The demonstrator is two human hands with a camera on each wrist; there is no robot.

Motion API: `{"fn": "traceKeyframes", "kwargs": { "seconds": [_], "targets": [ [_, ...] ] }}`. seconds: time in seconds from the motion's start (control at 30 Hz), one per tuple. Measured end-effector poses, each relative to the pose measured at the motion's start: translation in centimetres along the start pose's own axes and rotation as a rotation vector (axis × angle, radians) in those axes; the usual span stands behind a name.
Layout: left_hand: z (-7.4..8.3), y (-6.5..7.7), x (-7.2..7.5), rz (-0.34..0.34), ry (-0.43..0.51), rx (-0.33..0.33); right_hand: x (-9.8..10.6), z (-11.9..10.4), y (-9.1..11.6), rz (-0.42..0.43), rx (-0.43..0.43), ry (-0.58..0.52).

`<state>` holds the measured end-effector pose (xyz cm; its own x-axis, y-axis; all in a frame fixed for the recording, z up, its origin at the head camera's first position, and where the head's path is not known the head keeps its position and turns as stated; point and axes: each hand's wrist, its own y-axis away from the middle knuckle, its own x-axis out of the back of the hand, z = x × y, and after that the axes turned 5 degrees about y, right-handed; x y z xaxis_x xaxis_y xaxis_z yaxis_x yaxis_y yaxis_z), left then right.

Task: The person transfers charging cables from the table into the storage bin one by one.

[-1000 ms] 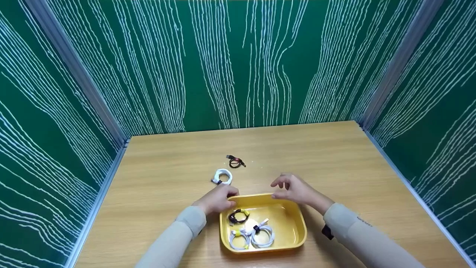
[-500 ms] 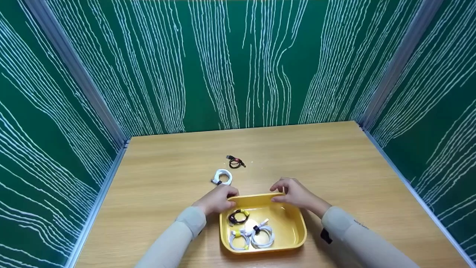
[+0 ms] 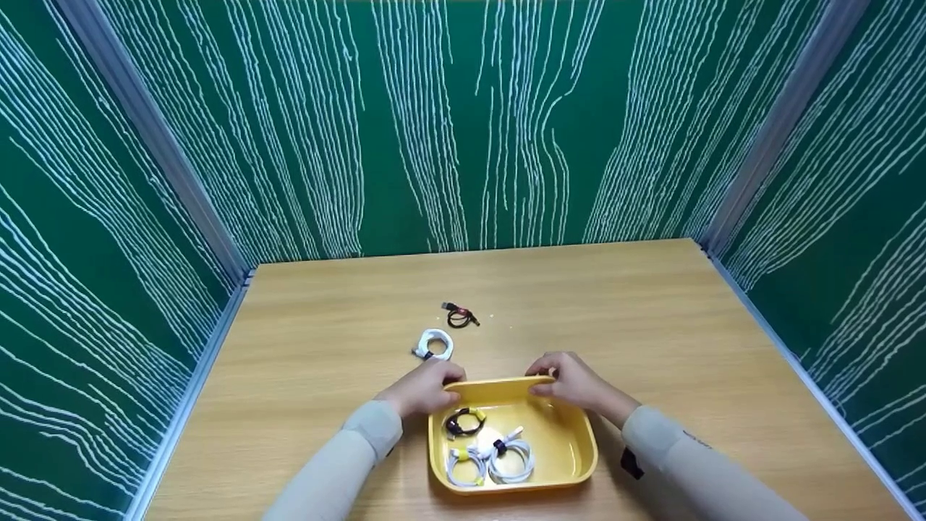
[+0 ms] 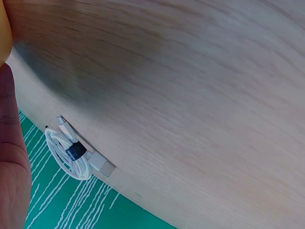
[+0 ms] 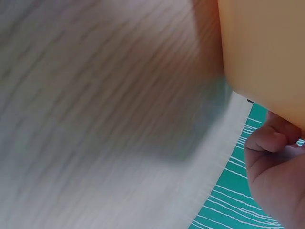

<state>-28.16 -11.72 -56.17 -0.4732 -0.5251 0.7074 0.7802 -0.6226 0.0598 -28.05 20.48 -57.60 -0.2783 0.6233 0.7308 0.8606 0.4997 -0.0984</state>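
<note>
- Just changed: the right hand (image 3: 581, 383) has come in to the far wall of the tray (image 3: 553, 434) and now grips its rim at 1 o'clock, thumb inside, fingers bent behind.
- The left hand (image 3: 423, 388) has stayed put, holding the rim at 11 o'clock, its thumb also inside.
- What this seems to mean: with a narrow grip near both far corners, the tray looks steadied from two sides.
- The tray rests on the near part of the counter (image 3: 325, 347), toward 6 o'clock.
- It is glossy yellow, round-cornered and upright, with smooth walls.
- Three tied cables lie in it: a black cable (image 3: 454, 425) with a yellow tie toward 10 o'clock, a small white cable (image 3: 452, 469) with yellow ties at 8, a larger white cable (image 3: 510, 478) with a black strap at 6.
- Outside, from the tray toward 11 o'clock, a white coil (image 4: 82, 164) with a dark strap lies just beyond the left hand; farther that way lies a black coil (image 3: 461, 312) with a red tie.
</note>
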Motion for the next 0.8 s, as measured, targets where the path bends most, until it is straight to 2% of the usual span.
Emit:
{"fn": "traceKeyframes", "kwargs": {
  "seconds": [0.3,0.5,0.8],
  "targets": [
    [0.15,-0.1,0.1,-0.006,0.02,0.03,-0.03,0.0,-0.02,-0.015,-0.026,-0.074],
    [0.03,-0.2,0.09,0.009,-0.021,-0.015,-0.29,0.11,-0.16,-0.018,-0.044,-0.138],
    [-0.13,0.01,-0.32,0.012,-0.015,0.015,-0.78,0.17,0.16,-0.015,-0.059,-0.145]
  ]
}}
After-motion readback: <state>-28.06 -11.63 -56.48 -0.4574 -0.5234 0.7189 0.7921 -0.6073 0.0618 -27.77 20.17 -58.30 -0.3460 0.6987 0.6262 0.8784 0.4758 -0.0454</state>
